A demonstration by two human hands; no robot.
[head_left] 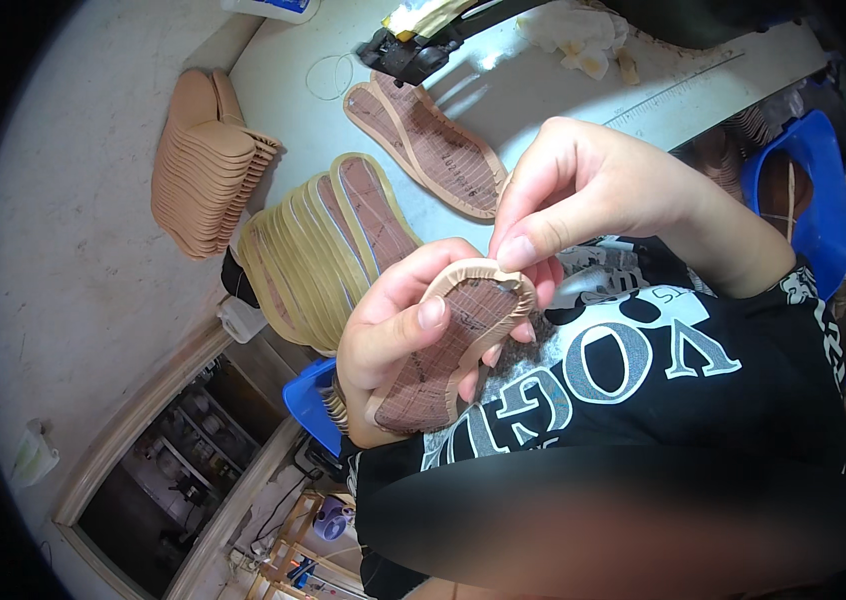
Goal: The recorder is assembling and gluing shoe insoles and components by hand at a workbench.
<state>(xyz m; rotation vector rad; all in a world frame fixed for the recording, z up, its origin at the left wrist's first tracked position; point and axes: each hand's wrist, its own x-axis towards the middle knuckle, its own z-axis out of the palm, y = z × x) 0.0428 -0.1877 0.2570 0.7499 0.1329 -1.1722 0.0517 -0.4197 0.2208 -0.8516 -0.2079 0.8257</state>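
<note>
A shoe insole (pixel 443 350) with a brown gridded underside is held up in front of my chest. Its beige covering is folded over the edge in small pleats around the rounded end. My left hand (pixel 398 325) is closed round it, thumb on the gridded face and fingers behind. At the top of that pleated rim, my right hand (pixel 583 200) pinches the folded beige edge between thumb and forefinger. Just beyond, insoles with wrapped beige edges (pixel 453 160) lie overlapping on the table, gridded side up.
On the pale table (pixel 533 100) stand a row of olive-edged insoles (pixel 283 265) and a stack of tan insoles (pixel 205 170). A black machine part (pixel 408 55) overhangs the far side, near crumpled white paper (pixel 578 40). Blue bins (pixel 823 170) stand at the right.
</note>
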